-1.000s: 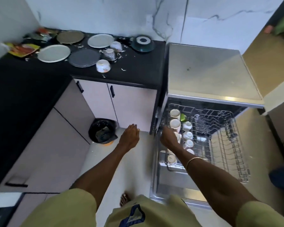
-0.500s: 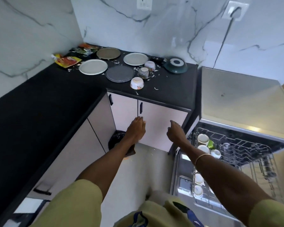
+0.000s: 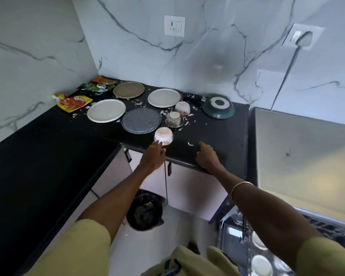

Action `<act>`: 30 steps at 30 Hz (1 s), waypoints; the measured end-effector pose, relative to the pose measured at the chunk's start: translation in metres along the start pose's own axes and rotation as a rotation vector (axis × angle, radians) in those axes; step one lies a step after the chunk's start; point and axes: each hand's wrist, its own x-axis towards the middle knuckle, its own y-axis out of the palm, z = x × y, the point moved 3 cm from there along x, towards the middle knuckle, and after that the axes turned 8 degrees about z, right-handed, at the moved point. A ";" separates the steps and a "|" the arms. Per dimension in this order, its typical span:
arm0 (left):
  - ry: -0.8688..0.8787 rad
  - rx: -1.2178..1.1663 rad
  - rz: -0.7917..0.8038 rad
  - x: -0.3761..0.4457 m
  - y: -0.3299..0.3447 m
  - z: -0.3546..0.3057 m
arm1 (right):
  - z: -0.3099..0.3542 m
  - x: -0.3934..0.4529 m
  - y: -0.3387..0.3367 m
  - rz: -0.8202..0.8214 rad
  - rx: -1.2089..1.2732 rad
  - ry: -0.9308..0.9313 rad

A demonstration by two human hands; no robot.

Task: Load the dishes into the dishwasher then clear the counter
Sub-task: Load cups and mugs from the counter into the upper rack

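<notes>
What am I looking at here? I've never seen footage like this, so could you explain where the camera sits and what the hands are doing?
The camera is worn on a person's head and looks down, so both arms reach away from you. The left hand reaches toward a small upturned bowl at the front of the black counter; whether its fingertips touch it is hard to tell. The right hand is over the counter edge and holds nothing. Farther back lie four plates, two more little bowls, an upturned dark pan and snack wrappers. The dishwasher rack, already holding cups, shows at bottom right.
</notes>
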 end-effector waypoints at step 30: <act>-0.046 0.352 0.416 0.188 -0.012 0.004 | 0.086 0.281 0.021 0.296 -0.100 -0.021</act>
